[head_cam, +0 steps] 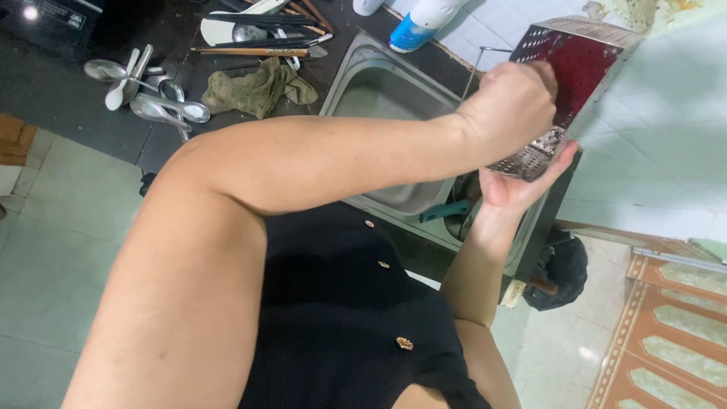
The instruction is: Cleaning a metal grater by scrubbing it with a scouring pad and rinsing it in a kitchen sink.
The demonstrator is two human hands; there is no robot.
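A perforated stainless-steel utensil holder (583,57), box-shaped with a reddish reflection inside, is held tilted above the steel sink (394,87). My right hand (522,185) cups its lower end from beneath, palm up. My left hand (511,106) reaches across my body and is closed in a fist against the holder's side; anything inside the fist is hidden. My left arm crosses most of the view and covers part of the sink.
On the dark counter left of the sink lie several metal spoons (151,95), a crumpled green cloth (257,87), and chopsticks and knives (261,38). A blue-and-white bottle (420,23) stands behind the sink. A teal handle (447,210) shows inside the sink. Pale tiled wall at right.
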